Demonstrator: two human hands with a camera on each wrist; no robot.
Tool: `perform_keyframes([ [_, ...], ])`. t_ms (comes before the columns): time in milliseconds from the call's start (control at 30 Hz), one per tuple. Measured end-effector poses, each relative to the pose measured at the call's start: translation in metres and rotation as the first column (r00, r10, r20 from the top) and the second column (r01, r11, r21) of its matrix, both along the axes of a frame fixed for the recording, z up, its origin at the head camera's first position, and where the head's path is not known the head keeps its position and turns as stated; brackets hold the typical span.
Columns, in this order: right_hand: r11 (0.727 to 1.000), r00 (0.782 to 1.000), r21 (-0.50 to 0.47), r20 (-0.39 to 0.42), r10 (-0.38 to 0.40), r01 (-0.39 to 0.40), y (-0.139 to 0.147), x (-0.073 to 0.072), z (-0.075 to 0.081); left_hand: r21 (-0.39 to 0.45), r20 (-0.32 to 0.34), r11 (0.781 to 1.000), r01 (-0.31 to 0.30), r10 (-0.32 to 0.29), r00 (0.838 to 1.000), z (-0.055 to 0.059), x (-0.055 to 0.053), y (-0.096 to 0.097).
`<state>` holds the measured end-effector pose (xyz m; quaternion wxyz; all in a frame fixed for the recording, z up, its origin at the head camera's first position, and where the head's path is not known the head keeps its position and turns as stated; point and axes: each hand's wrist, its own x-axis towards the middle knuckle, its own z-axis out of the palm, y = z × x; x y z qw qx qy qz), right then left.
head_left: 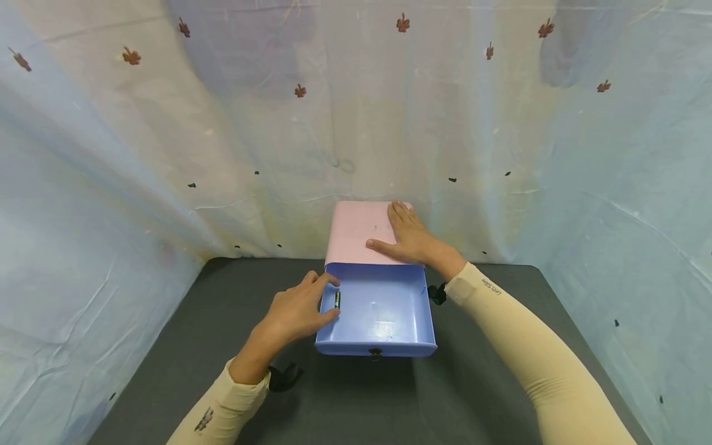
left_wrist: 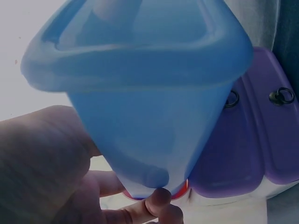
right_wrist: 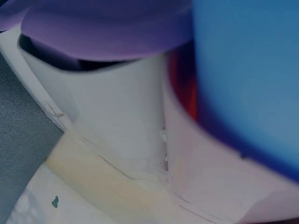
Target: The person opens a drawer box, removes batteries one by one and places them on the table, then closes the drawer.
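Note:
A blue drawer (head_left: 381, 309) stands pulled out from under the pink top of a cabinet (head_left: 356, 232). Inside, along the drawer's left wall, is a small green and black battery (head_left: 337, 300). My left hand (head_left: 297, 309) reaches over that left edge, thumb and forefinger spread apart at either end of the battery. The left wrist view shows other fingers (left_wrist: 161, 203) of this hand outside the drawer, near its underside. My right hand (head_left: 408, 238) rests on the pink top with fingers extended; it does not appear in the right wrist view.
Purple drawers (left_wrist: 233, 154) with ring pulls sit beside the blue one in the left wrist view. The cabinet stands on a dark table (head_left: 473, 383), close to a pale curtain (head_left: 356, 123) at the back. A ring pull (head_left: 375, 353) hangs on the blue drawer's front.

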<state>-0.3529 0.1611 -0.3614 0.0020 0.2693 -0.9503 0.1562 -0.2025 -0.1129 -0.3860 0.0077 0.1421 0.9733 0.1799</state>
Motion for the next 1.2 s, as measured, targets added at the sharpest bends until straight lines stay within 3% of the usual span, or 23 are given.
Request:
perform_keyframes([
  [733, 1.0, 1.0, -0.002, -0.004, 0.007, -0.007, 0.0, 0.0, 0.001, -0.164, -0.053, 0.986, -0.01, 0.002, 0.999, 0.005, -0.002, 0.011],
  [1200, 1.0, 1.0, -0.005, 0.008, 0.006, -0.006, 0.0, 0.0, 0.002, -0.153, -0.045, 0.988, -0.006, -0.001, 0.999, 0.006, -0.002, 0.013],
])
